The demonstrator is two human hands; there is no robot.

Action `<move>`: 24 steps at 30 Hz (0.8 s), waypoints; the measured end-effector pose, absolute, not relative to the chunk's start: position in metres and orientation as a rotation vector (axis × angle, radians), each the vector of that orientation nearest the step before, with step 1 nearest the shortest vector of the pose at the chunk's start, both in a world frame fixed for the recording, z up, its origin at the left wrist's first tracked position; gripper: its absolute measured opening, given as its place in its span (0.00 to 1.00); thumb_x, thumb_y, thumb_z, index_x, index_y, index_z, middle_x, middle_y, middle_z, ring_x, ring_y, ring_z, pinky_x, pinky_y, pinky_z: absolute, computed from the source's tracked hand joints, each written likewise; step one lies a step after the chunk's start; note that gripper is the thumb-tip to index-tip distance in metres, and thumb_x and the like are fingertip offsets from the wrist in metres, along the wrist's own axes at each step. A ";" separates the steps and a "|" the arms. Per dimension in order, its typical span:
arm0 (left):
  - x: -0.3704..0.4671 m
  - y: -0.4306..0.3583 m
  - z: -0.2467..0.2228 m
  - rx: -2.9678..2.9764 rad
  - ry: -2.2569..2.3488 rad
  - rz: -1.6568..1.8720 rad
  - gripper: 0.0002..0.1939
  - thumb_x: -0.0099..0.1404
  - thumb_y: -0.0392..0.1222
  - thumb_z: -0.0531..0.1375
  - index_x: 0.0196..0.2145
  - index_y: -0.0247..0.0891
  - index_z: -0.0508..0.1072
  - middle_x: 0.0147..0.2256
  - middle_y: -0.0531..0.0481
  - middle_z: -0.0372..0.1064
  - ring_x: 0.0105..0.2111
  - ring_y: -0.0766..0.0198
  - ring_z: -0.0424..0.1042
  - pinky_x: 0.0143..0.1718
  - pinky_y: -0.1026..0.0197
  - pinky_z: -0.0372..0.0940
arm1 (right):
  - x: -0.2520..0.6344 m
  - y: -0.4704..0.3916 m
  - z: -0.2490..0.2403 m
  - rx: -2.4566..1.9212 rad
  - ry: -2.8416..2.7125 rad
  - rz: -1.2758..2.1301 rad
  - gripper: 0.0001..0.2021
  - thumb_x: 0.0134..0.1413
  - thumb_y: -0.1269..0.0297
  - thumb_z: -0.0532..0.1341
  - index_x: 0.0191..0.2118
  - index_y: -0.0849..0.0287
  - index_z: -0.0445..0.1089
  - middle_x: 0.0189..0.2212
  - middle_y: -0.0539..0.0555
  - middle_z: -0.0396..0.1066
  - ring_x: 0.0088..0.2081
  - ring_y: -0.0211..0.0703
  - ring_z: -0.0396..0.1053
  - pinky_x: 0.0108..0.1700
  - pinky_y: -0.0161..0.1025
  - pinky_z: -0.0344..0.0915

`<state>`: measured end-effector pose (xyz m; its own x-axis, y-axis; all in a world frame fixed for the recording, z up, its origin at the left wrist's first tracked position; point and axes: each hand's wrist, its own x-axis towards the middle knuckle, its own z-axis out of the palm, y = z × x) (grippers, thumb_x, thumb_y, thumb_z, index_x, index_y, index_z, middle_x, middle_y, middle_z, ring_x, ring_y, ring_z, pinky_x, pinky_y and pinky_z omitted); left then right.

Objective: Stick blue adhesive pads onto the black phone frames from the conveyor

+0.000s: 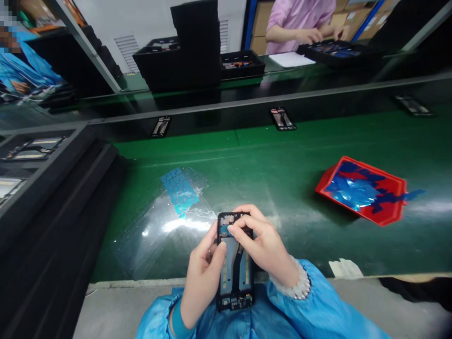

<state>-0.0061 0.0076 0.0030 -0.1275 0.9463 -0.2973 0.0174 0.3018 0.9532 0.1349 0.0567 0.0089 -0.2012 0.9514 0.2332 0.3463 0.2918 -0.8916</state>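
Observation:
An opened phone frame (229, 263) with a dark flex strip down its middle is held over the bench's front edge. My left hand (205, 268) grips its left side, thumb on the upper left rim. My right hand (261, 238) is at the upper part, thumb and index finger pinched together over a small blue piece near the top; whether they hold it cannot be made out. Ahead and to the left, a sheet of blue stickers (180, 188) lies on clear plastic film (151, 235).
A red bin (391, 214) with blue film pieces stands at right. Black trays (88, 188) are stacked at left. Phone frames (282, 118) lie along the dark strip ahead. Across it, a person in pink (300, 23) handles a black tray (339, 59). White tape (345, 268) sticks to the front edge.

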 end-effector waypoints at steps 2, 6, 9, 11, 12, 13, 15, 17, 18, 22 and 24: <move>-0.006 0.007 0.003 0.952 1.461 1.041 0.29 0.58 0.48 0.61 0.55 0.35 0.66 0.39 0.44 0.76 0.42 0.53 0.73 0.38 0.60 0.71 | 0.135 0.057 0.009 -1.175 -1.719 0.913 0.09 0.55 0.67 0.57 0.25 0.59 0.68 0.37 0.55 0.66 0.41 0.42 0.67 0.41 0.37 0.65; -0.005 0.006 0.003 0.951 1.468 1.038 0.31 0.58 0.49 0.60 0.57 0.36 0.63 0.44 0.44 0.74 0.40 0.56 0.74 0.37 0.62 0.70 | 0.135 0.056 0.011 -1.159 -1.721 0.929 0.09 0.55 0.69 0.57 0.25 0.59 0.66 0.37 0.55 0.65 0.41 0.41 0.66 0.42 0.36 0.64; -0.004 0.005 0.002 0.957 1.471 1.061 0.30 0.59 0.49 0.60 0.57 0.37 0.64 0.48 0.45 0.72 0.39 0.59 0.75 0.39 0.63 0.70 | 0.135 0.055 0.012 -1.132 -1.731 0.932 0.08 0.55 0.70 0.56 0.25 0.59 0.65 0.37 0.55 0.65 0.41 0.40 0.66 0.43 0.36 0.63; -0.004 0.003 0.001 0.964 1.470 1.076 0.29 0.59 0.49 0.61 0.56 0.39 0.64 0.48 0.45 0.72 0.40 0.59 0.75 0.41 0.62 0.70 | 0.135 0.055 0.013 -1.116 -1.729 0.936 0.09 0.55 0.71 0.56 0.25 0.59 0.65 0.37 0.55 0.65 0.41 0.40 0.66 0.42 0.36 0.64; -0.004 0.002 0.001 0.966 1.470 1.085 0.28 0.59 0.49 0.61 0.56 0.39 0.65 0.48 0.46 0.72 0.41 0.58 0.75 0.42 0.62 0.69 | 0.135 0.055 0.014 -1.110 -1.728 0.939 0.09 0.55 0.71 0.56 0.25 0.59 0.65 0.37 0.54 0.65 0.41 0.40 0.66 0.42 0.36 0.64; -0.004 0.001 0.000 0.967 1.467 1.093 0.28 0.59 0.49 0.60 0.56 0.40 0.65 0.49 0.46 0.72 0.42 0.57 0.74 0.43 0.61 0.69 | 0.135 0.054 0.014 -1.107 -1.726 0.941 0.09 0.55 0.71 0.56 0.25 0.59 0.65 0.37 0.55 0.64 0.41 0.40 0.66 0.42 0.36 0.64; -0.003 0.000 -0.001 0.964 1.457 1.114 0.27 0.59 0.48 0.60 0.55 0.42 0.65 0.51 0.47 0.70 0.47 0.56 0.72 0.47 0.60 0.67 | 0.135 0.053 0.015 -1.108 -1.725 0.939 0.08 0.55 0.71 0.56 0.25 0.59 0.64 0.38 0.55 0.64 0.42 0.40 0.66 0.43 0.37 0.64; -0.003 -0.001 -0.002 0.957 1.447 1.136 0.25 0.59 0.47 0.60 0.55 0.43 0.66 0.52 0.47 0.68 0.50 0.55 0.69 0.50 0.59 0.65 | 0.135 0.052 0.015 -1.118 -1.725 0.922 0.08 0.55 0.71 0.56 0.25 0.59 0.64 0.39 0.55 0.64 0.43 0.41 0.66 0.45 0.38 0.64; -0.002 -0.001 -0.003 0.952 1.443 1.144 0.25 0.59 0.46 0.60 0.54 0.43 0.67 0.53 0.47 0.67 0.51 0.54 0.68 0.51 0.59 0.64 | 0.134 0.052 0.015 -1.124 -1.725 0.909 0.09 0.55 0.70 0.56 0.25 0.59 0.64 0.39 0.56 0.64 0.44 0.42 0.66 0.45 0.38 0.63; 0.000 0.002 -0.002 0.936 1.434 1.185 0.23 0.59 0.45 0.60 0.52 0.41 0.68 0.52 0.46 0.68 0.52 0.55 0.67 0.52 0.60 0.63 | 0.134 0.050 0.012 -1.132 -1.741 0.855 0.08 0.55 0.70 0.56 0.25 0.59 0.64 0.41 0.57 0.65 0.46 0.44 0.65 0.46 0.40 0.64; 0.002 0.005 0.000 0.943 1.423 1.214 0.20 0.60 0.44 0.60 0.50 0.39 0.69 0.50 0.45 0.71 0.50 0.57 0.69 0.50 0.61 0.65 | 0.133 0.050 0.011 -1.123 -1.764 0.828 0.08 0.56 0.70 0.56 0.26 0.59 0.65 0.41 0.57 0.65 0.46 0.44 0.66 0.46 0.40 0.64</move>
